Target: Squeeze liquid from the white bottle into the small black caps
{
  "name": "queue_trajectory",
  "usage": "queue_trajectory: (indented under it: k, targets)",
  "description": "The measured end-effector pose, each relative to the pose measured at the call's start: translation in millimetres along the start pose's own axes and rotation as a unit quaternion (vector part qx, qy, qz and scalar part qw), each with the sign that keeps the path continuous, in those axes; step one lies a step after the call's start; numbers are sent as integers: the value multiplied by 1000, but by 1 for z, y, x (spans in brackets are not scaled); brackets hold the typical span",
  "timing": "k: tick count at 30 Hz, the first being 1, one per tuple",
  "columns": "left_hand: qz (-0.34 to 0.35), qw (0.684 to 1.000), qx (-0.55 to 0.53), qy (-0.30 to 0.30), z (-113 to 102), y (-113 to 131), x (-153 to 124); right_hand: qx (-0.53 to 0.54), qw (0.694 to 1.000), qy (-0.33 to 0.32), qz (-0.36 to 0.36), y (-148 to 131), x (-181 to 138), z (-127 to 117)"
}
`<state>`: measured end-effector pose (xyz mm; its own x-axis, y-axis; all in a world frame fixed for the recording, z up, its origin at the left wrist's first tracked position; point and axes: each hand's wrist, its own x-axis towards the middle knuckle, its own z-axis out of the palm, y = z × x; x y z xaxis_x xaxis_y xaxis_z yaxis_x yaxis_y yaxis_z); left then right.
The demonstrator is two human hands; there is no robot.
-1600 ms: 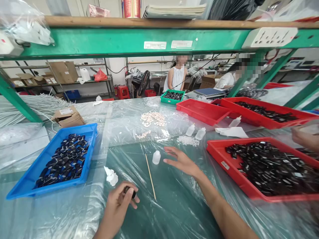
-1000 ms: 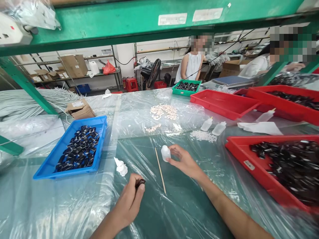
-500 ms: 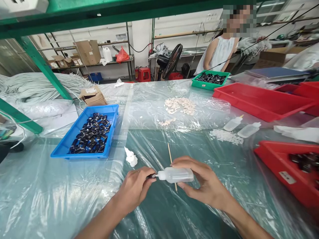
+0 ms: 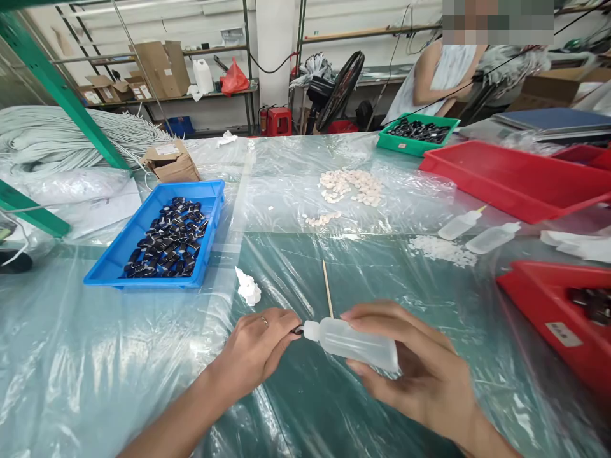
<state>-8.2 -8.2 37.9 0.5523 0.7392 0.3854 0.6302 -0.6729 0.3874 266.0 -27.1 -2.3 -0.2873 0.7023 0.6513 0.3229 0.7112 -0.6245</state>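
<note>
My right hand (image 4: 420,369) grips a small translucent squeeze bottle (image 4: 356,343), lying sideways with its nozzle pointing left. My left hand (image 4: 255,350) pinches a small black part (image 4: 298,329) between its fingertips. The nozzle tip meets that part. Both hands hover low over the plastic-covered green table (image 4: 310,407), near its front edge. A thin wooden stick (image 4: 327,288) lies just beyond the bottle. A crumpled white wad (image 4: 248,287) sits beyond my left hand.
A blue tray (image 4: 114,257) of black parts stands at the left, red trays (image 4: 506,181) at the right, one (image 4: 548,312) near my right hand. Two more squeeze bottles (image 4: 477,232), white granules (image 4: 442,249) and pale small pieces (image 4: 353,186) lie mid-table. A person sits behind a green tray (image 4: 415,133).
My right hand reached out, picked the bottle up and brought it to the black part in my left hand. My view has tilted down and closer to the table.
</note>
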Motion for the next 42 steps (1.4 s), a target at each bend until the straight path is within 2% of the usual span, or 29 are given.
queue_trajectory:
  k: [18,23,27,31,39,42]
  targets:
    - [34,999,26,-11,-1,-2,1,5,1000,-2,1,-2,3,-2]
    - [35,999,32,3,-1,-1,2,-38,999,-2,0,-5,-2,-2]
    - [35,999,13,8,0,-1,2,-97,994,26,-41,-9,-7,0]
    - [35,999,8,13,1,-2,1,-100,992,-4,-72,-11,-7,-1]
    - [46,999,24,14,2,-3,1,-94,994,38,-34,-9,-10,3]
    - [40,999,13,7,-2,0,2,6,998,61,21,-6,-5,5]
